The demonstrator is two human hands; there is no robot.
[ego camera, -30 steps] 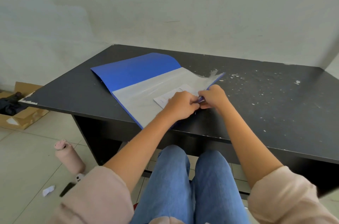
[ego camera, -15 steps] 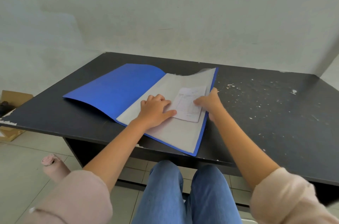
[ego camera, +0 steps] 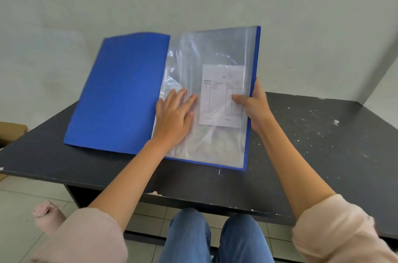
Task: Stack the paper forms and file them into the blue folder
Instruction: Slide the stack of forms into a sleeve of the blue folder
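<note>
The blue folder [ego camera: 120, 92] stands open and tilted up off the black table [ego camera: 318, 146], its lower edge near the tabletop. Its right half shows clear plastic sleeves [ego camera: 206, 51]. A small white paper form [ego camera: 217, 95] with a printed table sits inside the front sleeve. My right hand [ego camera: 254, 105] grips the folder's right edge, thumb pressed on the sleeve over the form. My left hand [ego camera: 174, 116] lies flat with fingers spread on the sleeve, just left of the form.
A pink bottle [ego camera: 46, 217] stands on the tiled floor at the lower left. A cardboard box [ego camera: 10, 131] sits on the floor past the table's left end. White chipped marks speckle the table's right side. A grey wall rises behind.
The folder has been raised from lying flat on the table to tilted upright. My right hand now grips its right edge, and the form sits lower in the sleeve.
</note>
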